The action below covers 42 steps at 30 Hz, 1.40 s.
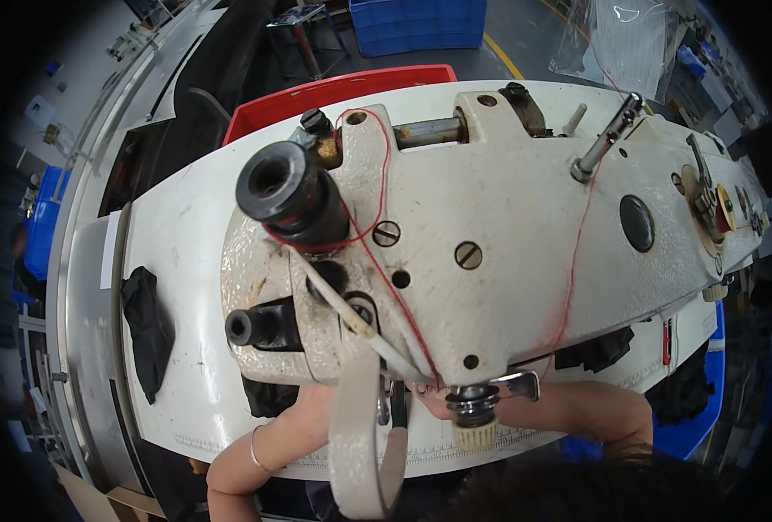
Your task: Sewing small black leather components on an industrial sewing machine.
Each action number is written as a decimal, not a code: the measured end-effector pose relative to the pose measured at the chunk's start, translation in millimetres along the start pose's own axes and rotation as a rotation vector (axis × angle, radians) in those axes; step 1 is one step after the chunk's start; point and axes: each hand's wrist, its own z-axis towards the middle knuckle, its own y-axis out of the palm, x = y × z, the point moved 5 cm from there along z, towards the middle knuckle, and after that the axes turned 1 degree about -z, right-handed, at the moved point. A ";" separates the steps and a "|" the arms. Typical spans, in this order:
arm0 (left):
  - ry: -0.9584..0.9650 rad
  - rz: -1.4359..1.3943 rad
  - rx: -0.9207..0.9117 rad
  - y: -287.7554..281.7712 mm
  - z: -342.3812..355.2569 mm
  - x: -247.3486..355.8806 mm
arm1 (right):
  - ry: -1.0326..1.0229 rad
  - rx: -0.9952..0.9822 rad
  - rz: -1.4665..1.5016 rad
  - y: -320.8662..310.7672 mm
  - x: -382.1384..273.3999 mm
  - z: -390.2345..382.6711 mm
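A white sewing machine (508,200) fills the middle of the head view and hides most of both hands. Beneath its left end, my left hand (315,407) is next to a black fabric piece (268,398); a bracelet (254,448) circles that wrist. My right hand (438,403) reaches in from the right, behind the tension knob (475,426). The fingers of both hands are too covered to show what they hold. Red thread (384,283) runs over the machine head down toward the knob. A pale curved lever (355,435) hangs between my forearms.
Another black fabric piece (147,335) lies on the white tabletop (190,261) at left. More black cloth (597,350) shows under the machine arm, and a pile (684,387) sits by a blue bin (710,418) at right. A red tray (342,94) stands behind; a blue crate (416,26) is farther back.
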 end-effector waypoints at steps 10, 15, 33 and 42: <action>0.215 0.284 0.387 -10.6 8.8 31.9 | -0.083 0.091 -0.167 3.2 -9.6 -0.2; 0.215 0.322 0.439 -15.8 -0.2 39.1 | -0.093 0.014 -0.102 -9.0 -6.3 5.5; 0.480 0.675 0.476 -13.2 15.6 9.3 | 0.047 0.175 -0.168 -2.0 -3.3 15.3; 0.552 0.560 0.433 -28.1 28.5 31.8 | 0.000 0.043 -0.368 -0.4 4.0 7.3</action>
